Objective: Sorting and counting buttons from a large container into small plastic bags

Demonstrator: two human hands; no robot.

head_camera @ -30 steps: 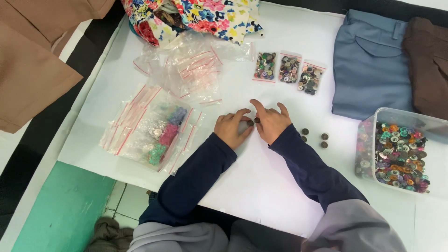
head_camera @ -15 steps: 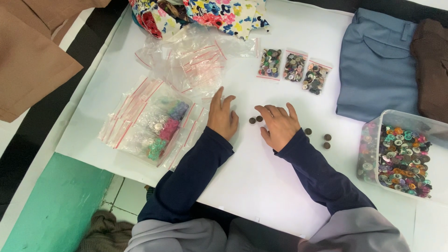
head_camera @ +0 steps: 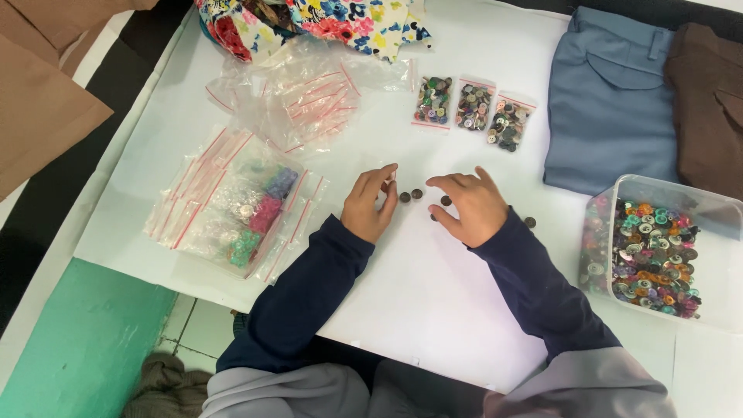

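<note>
Both hands rest on a white table [head_camera: 433,302], in dark blue sleeves. My left hand [head_camera: 370,204] lies on its side with the fingers curled and thumb and forefinger close together; whether it pinches anything is unclear. My right hand [head_camera: 469,207] is palm down, its fingertips beside a small dark brown button [head_camera: 446,200]. Two more brown buttons [head_camera: 410,195] lie loose between the hands. Another brown button [head_camera: 529,222] sits just right of my right wrist.
Three small bags of mixed buttons [head_camera: 474,107] lie beyond the hands. A clear tub of colourful buttons [head_camera: 656,249] stands right. Zip bags, some filled [head_camera: 241,207], others empty [head_camera: 303,97], lie left. Folded blue [head_camera: 611,101] and brown [head_camera: 708,101] garments and floral fabric [head_camera: 309,19] lie behind.
My hands, pressed together over the buttons a second ago, have drawn apart. The brown buttons now lie exposed between them.
</note>
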